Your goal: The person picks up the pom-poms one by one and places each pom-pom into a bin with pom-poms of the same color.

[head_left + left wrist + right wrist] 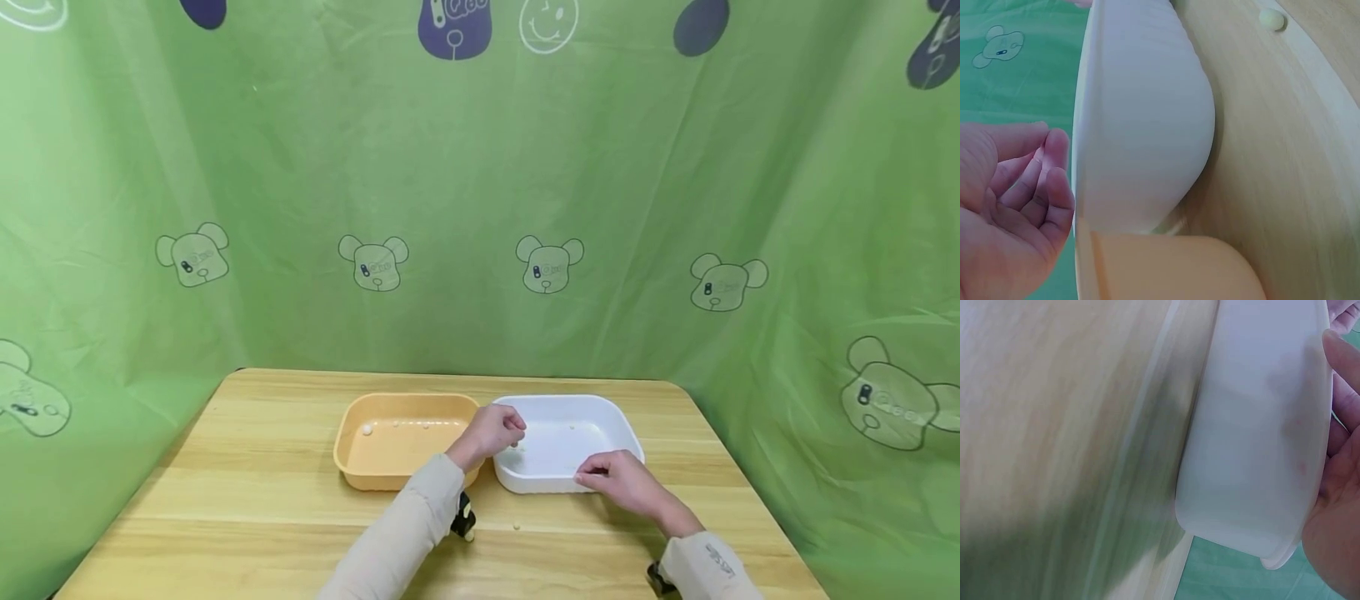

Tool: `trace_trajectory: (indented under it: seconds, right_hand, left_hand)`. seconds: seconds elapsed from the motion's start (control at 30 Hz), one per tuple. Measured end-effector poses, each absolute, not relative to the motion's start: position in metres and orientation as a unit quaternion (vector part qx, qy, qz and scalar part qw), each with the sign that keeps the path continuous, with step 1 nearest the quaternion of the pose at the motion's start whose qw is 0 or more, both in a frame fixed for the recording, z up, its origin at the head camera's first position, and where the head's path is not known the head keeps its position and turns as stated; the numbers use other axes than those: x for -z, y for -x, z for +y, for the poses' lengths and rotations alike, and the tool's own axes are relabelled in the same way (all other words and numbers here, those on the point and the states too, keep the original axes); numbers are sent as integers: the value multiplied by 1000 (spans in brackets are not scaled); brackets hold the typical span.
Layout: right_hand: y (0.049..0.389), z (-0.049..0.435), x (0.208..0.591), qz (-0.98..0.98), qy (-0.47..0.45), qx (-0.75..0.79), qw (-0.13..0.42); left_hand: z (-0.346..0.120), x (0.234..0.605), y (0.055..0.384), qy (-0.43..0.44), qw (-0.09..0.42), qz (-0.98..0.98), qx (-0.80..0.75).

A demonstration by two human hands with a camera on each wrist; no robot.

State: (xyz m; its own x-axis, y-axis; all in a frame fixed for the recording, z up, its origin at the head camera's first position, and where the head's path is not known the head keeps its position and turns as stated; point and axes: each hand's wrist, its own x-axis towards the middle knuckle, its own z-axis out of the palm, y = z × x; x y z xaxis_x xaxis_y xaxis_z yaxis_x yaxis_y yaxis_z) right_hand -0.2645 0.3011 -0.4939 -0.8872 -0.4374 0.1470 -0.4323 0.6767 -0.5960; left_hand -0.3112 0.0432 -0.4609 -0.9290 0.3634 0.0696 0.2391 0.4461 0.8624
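My left hand (497, 429) is over the left end of a white plastic tray (562, 485), close to where it meets an orange tray (390, 482). In the left wrist view its thumb and index fingertips (1055, 140) come together, fingers curled, nothing visible between them. Loosely curled, my right hand (626, 482) hangs at the white tray's near right rim. Its thumb (1342, 356) overlaps that rim in the right wrist view, with the other fingers partly hidden behind it. A tiny pale bit (572, 427) lies inside the white tray.
The orange tray holds a white ball (367, 429) and several smaller pale bits. On the wooden table (247, 467) a small pale ball (516, 526) lies in front of the trays. Behind the table hangs a green printed curtain (450, 325).
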Motion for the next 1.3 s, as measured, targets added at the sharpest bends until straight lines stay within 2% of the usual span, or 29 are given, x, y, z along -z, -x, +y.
trace_trajectory:
  seconds: [0.2,0.43,1.07,1.3]
  right_hand:
    - [263,300,490,916,239,321,3]
    - [261,299,489,916,241,321,1]
    - [262,301,494,916,233,326,6]
    - [262,300,492,918,234,321,0]
  left_hand:
    - [31,455,305,-211,52,851,-477]
    - [13,451,287,-238,80,839,-482]
    - [-42,470,237,-381,119,843,-362]
    - [-49,484,231,-399,116,858,-303]
